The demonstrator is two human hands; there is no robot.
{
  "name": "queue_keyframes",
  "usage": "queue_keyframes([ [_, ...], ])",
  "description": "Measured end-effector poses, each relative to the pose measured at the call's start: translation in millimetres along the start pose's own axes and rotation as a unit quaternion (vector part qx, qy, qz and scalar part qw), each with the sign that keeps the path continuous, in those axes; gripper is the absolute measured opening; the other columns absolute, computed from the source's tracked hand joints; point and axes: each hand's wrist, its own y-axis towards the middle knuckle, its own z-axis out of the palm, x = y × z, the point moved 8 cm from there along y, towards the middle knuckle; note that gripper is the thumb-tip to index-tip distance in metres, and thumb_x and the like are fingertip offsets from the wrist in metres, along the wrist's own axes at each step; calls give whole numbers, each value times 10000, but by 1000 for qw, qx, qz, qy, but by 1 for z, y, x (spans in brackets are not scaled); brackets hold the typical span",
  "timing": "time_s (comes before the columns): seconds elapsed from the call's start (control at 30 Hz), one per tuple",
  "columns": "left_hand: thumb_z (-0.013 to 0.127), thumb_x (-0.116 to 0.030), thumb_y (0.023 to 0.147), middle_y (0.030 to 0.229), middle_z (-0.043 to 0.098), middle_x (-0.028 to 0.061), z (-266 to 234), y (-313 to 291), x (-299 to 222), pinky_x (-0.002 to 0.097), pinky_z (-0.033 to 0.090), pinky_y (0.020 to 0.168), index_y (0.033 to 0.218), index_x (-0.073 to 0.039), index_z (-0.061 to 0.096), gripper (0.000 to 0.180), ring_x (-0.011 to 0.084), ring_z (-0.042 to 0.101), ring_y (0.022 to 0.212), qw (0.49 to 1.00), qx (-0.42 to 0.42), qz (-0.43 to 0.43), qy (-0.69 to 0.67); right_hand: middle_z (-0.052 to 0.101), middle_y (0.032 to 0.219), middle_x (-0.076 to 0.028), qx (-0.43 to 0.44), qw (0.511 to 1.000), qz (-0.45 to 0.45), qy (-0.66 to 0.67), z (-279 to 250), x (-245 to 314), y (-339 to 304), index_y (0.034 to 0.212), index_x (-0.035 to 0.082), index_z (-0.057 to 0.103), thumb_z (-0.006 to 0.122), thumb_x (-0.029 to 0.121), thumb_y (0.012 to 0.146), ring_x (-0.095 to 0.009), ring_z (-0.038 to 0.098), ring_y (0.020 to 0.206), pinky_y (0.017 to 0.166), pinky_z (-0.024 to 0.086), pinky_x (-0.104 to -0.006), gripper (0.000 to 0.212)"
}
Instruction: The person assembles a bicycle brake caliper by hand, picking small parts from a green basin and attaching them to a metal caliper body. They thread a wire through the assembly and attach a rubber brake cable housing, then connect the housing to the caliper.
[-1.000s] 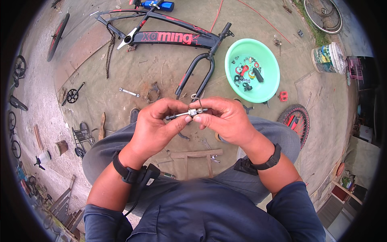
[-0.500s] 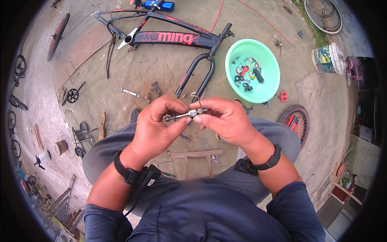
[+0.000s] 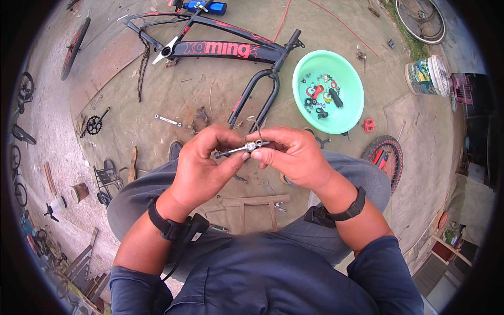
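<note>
In front of my knees, both hands hold a slim metal rod with a hex nut (image 3: pixel 250 147) at its middle and a dark end on the left. A thin bent wire (image 3: pixel 258 126) sticks up from its right part; the exact kind of tool or part is unclear. My left hand (image 3: pixel 205 157) pinches the rod and nut between thumb and fingers. My right hand (image 3: pixel 291 156) grips the right end, its thumb beside the nut. Beyond my hands lies a black and red bicycle frame (image 3: pixel 218 50) with its fork (image 3: pixel 274 86) pointing toward me.
A pale green basin (image 3: pixel 353 113) with several small parts stands at the right, near a red pedal (image 3: pixel 369 125) and a wheel (image 3: pixel 391 149). At left lie a wrench (image 3: pixel 168 120), a crankset (image 3: pixel 94 125) and a chain (image 3: pixel 141 73). A wooden stool (image 3: pixel 256 200) is between my legs.
The bent wire and the rod have turned slightly in my fingers, the wire's hooked tip now a little higher. Both hands keep their places.
</note>
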Motion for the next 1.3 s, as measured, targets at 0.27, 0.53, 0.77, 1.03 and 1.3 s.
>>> queue_keyframes([
  [0.27,773,-37,846,891,673,52,1,-2,7,276,525,735,953,-25,670,149,127,654,820,998,14,-62,-12,714,998,-58,-4,1000,22,11,-1,1,0,1207,-49,648,689,67,938,-94,653,815,721,559,-248,296],
  [0.53,775,-57,857,880,657,53,1,2,0,287,516,728,939,-20,677,133,130,633,806,999,21,-22,27,706,1054,-62,18,999,43,11,-2,-6,0,1263,-46,604,689,74,944,-94,657,891,765,558,-257,352],
  [0.77,769,-70,873,875,663,49,2,2,5,279,514,728,941,-22,662,136,118,633,807,999,25,-45,-6,703,1046,-62,15,999,36,23,-3,-5,0,1292,-47,592,693,69,940,-91,654,895,779,558,-260,384],
  [1.03,745,-75,909,878,686,17,5,-1,10,241,502,727,980,-5,647,139,71,609,822,988,51,-123,-72,664,1020,-36,10,995,-30,-91,-9,8,-1,1314,6,628,701,59,930,-69,606,803,706,505,-234,395],
  [1.3,733,-83,921,902,677,19,9,-2,16,248,499,735,988,-3,652,132,68,594,829,980,78,-140,-116,628,969,-48,44,979,-81,-182,-5,17,-1,1308,31,643,697,48,924,-88,608,776,682,489,-246,389],
])
